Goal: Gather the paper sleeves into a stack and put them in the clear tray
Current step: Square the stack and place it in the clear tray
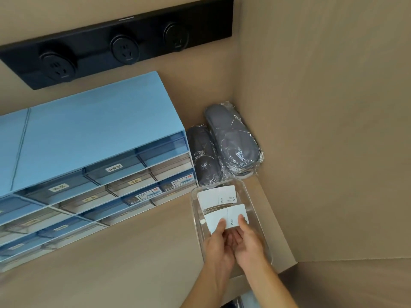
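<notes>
Two hands side by side over the clear tray, left hand and right hand gripping a sleeve stack, thumbs on top.

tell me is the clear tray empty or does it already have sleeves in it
Not empty. The clear tray already holds a stack of paper sleeves at its far end.

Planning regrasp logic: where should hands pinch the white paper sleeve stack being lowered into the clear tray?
Near short edge, from the person's side: left hand and right hand pinch the white paper sleeve stack there; its far end tilts into the clear plastic tray.
</notes>
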